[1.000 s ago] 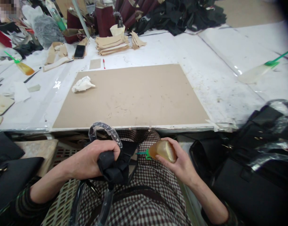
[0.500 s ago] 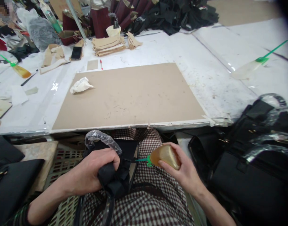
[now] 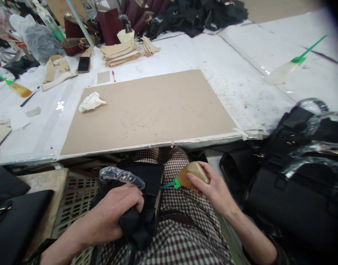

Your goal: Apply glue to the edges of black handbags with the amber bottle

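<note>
Here, the black bag [image 3: 155,178] sits in our lap [image 3: 182,243] just past six o'clock, partly hidden by our left hand [image 3: 119,211], its fingers clenching dark fabric [image 3: 130,222]. Our right hand [image 3: 211,186] grasps a bottle [image 3: 196,169] of amber liquid [image 3: 183,177]; its nozzle [image 3: 169,184] perhaps touches the bag. Toward twelve, a tan board [image 3: 149,110] lies on the white table [image 3: 235,70]; at four, other bags [image 3: 284,202] fade into shadow.

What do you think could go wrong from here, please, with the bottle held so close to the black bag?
The right hand grips the bottle; a harder squeeze might push out too much amber liquid. The green nozzle points at the edge of the black bag, so a slip could smear its surface. Drips might also land on the checked cloth just below.
</note>
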`<state>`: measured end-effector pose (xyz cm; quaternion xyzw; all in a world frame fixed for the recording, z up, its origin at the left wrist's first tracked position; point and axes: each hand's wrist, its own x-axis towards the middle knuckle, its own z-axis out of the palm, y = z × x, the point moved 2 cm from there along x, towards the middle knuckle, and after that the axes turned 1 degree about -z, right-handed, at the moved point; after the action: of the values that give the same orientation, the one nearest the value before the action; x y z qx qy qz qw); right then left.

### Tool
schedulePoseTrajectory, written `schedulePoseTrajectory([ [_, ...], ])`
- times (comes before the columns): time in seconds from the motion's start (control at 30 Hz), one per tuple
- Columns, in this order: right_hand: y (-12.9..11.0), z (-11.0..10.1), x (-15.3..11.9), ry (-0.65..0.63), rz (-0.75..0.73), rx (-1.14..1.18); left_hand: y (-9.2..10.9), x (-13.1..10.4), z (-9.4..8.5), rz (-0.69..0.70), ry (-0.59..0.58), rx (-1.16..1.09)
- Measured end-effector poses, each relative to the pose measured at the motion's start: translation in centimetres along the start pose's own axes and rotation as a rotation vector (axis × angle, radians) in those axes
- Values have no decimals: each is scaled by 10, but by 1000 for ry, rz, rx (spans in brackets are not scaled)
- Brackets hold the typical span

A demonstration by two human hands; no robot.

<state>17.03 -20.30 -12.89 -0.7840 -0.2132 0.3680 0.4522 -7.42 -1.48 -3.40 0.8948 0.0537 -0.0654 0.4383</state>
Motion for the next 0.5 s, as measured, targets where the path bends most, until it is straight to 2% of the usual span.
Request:
schedulePoseTrajectory([
  [0.1,4,1,0,-44,104,125,1,-2,2,-2,4,29],
  [0.33,10,7,1,-149,150,223,2,2,3,38,34,64],
  [0.5,9,4,-7,-209,149,309,-2,1,3,26,24,26],
])
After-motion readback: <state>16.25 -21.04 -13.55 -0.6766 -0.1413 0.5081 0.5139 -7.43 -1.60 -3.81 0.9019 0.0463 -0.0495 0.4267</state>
